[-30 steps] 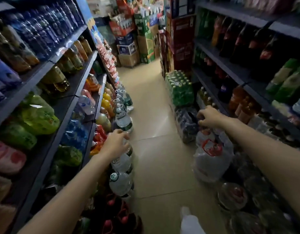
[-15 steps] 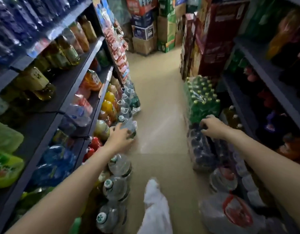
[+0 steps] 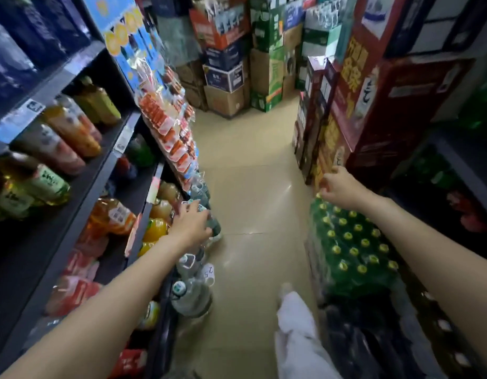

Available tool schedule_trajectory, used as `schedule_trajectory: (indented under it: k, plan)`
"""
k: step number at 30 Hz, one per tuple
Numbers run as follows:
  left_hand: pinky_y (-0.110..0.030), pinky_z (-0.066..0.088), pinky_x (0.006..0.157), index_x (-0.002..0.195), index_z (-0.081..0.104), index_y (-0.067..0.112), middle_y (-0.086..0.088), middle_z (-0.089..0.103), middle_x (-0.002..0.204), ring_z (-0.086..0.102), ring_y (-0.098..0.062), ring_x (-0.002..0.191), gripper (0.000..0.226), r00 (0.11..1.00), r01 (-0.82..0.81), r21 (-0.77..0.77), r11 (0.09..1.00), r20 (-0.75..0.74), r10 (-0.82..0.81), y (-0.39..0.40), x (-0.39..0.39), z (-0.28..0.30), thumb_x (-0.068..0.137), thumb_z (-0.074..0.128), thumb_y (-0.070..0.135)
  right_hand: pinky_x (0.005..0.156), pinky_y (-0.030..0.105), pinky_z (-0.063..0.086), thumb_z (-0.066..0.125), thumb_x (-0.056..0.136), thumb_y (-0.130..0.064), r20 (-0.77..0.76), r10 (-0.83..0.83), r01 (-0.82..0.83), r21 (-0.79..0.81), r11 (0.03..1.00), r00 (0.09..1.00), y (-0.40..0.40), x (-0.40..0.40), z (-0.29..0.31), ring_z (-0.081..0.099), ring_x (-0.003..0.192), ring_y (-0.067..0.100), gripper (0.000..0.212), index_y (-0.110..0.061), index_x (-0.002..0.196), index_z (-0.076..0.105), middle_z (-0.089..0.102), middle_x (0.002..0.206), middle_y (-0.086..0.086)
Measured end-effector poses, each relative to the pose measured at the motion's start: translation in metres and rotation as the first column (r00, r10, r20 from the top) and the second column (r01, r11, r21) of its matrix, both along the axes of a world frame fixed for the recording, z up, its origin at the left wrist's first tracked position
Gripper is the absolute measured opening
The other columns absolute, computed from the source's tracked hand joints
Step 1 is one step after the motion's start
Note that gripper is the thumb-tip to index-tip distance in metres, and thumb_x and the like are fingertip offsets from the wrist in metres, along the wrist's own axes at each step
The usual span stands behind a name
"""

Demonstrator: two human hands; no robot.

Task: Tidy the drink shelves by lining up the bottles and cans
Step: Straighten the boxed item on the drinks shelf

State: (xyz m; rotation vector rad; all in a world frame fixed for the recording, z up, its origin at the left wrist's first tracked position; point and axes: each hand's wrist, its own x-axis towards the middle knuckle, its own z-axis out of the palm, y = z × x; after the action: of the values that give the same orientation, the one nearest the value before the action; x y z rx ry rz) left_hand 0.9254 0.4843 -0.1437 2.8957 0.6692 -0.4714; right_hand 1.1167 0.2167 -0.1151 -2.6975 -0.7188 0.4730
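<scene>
A row of large clear water bottles [image 3: 193,294] stands on the floor along the foot of the left shelves [image 3: 122,135]. My left hand [image 3: 191,225] reaches forward and curls over the top of one of them, a bottle with a dark green label [image 3: 215,228]. On the right, my right hand [image 3: 338,187] hovers above a shrink-wrapped pack of green bottles with yellow caps [image 3: 351,250]. Its bent fingertips touch the edge of a red carton stack [image 3: 373,119] and it holds nothing. Tea and juice bottles [image 3: 70,132] lie tilted and jumbled on the left shelves.
Orange juice bottles [image 3: 154,228] fill the low left shelf. Snack strips [image 3: 173,132] hang off the shelf end. Stacked cardboard boxes [image 3: 228,77] close the aisle's far end. A narrow strip of tiled floor [image 3: 253,187] runs between. My white-clad leg [image 3: 299,332] is below.
I have walked forward along the aisle. My left hand moved up the row of water bottles to a farther one; my right hand went from the dark pack to the red cartons.
</scene>
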Motion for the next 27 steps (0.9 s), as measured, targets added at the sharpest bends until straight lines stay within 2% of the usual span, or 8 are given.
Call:
schedule_trajectory:
  k: [5,10,16,18,20,21,23,27]
  plan:
    - [-0.041,0.03,0.105,0.122,0.051,0.014,-0.01,0.024,0.148,0.022,-0.035,0.133,0.036,0.997,-0.071,-0.004,0.997,-0.011,0.071,0.067,0.135,0.0,0.089,0.05,0.027,0.104,0.033,0.031,0.05,0.092,-0.013,-0.023,0.074,-0.075,-0.033,0.997,0.997,0.088,0.156,0.011,0.021,0.139,0.031,0.038,-0.005,0.129,0.05,0.036,0.142,0.017]
    - [-0.041,0.03,0.106,0.125,0.05,0.013,-0.01,0.024,0.148,0.022,-0.034,0.132,0.04,0.99,-0.14,0.013,0.99,0.016,0.14,0.157,0.239,-0.001,0.087,0.051,0.026,0.106,0.038,0.034,0.053,0.089,-0.018,0.008,0.224,-0.223,-0.038,0.974,0.975,0.208,0.289,0.027,0.035,0.129,0.031,0.035,-0.007,0.122,0.055,0.041,0.135,0.018]
    - [-0.036,0.028,0.108,0.129,0.049,0.014,-0.014,0.036,0.141,0.03,-0.033,0.131,0.038,0.955,-0.291,-0.025,0.956,-0.064,0.289,0.299,0.367,-0.036,0.093,0.047,0.026,0.105,0.032,0.031,0.053,0.092,-0.019,-0.063,0.339,-0.345,-0.147,0.927,0.939,0.343,0.427,-0.003,0.027,0.139,0.023,0.026,-0.005,0.112,0.063,0.043,0.139,0.017]
    - [-0.033,0.035,0.103,0.124,0.053,0.01,-0.015,0.037,0.14,0.037,-0.03,0.128,0.036,0.944,-0.324,-0.085,0.942,-0.094,0.316,0.344,0.415,-0.044,0.092,0.049,0.025,0.104,0.03,0.031,0.052,0.092,-0.019,-0.106,0.312,-0.328,-0.205,0.922,0.944,0.376,0.479,-0.003,0.029,0.137,0.025,0.027,-0.007,0.114,0.063,0.041,0.14,0.016]
    - [-0.033,0.042,0.095,0.109,0.059,0.007,-0.017,0.045,0.126,0.044,-0.032,0.123,0.026,0.956,-0.288,-0.14,0.947,-0.099,0.276,0.387,0.466,-0.046,0.087,0.051,0.018,0.101,0.029,0.033,0.052,0.092,-0.018,-0.079,0.277,-0.288,-0.234,0.929,0.958,0.408,0.535,0.01,0.038,0.13,0.028,0.028,-0.006,0.116,0.061,0.044,0.136,0.017]
    - [-0.033,0.044,0.091,0.103,0.06,0.007,-0.015,0.05,0.115,0.049,-0.033,0.118,0.023,0.96,-0.277,-0.143,0.95,-0.086,0.267,0.405,0.491,-0.041,0.085,0.051,0.016,0.1,0.03,0.034,0.051,0.093,-0.017,-0.058,0.251,-0.258,-0.231,0.938,0.966,0.424,0.563,0.016,0.041,0.128,0.029,0.029,-0.004,0.117,0.061,0.047,0.134,0.017]
    - [-0.031,0.045,0.085,0.102,0.062,0.01,-0.01,0.052,0.115,0.054,-0.031,0.11,0.022,0.962,-0.272,-0.09,0.958,-0.062,0.267,0.435,0.541,-0.028,0.085,0.051,0.018,0.096,0.03,0.036,0.051,0.093,-0.016,-0.041,0.217,-0.22,-0.214,0.952,0.975,0.455,0.611,0.028,0.043,0.125,0.03,0.03,-0.001,0.117,0.061,0.051,0.131,0.019]
    - [-0.032,0.038,0.099,0.113,0.059,0.013,-0.008,0.042,0.13,0.043,-0.03,0.122,0.028,0.98,-0.198,-0.065,0.978,0.015,0.2,0.498,0.644,-0.022,0.089,0.049,0.024,0.095,0.029,0.035,0.057,0.09,-0.02,-0.025,0.232,-0.232,-0.158,0.96,0.973,0.534,0.702,0.028,0.036,0.129,0.029,0.026,-0.003,0.108,0.066,0.054,0.126,0.02]
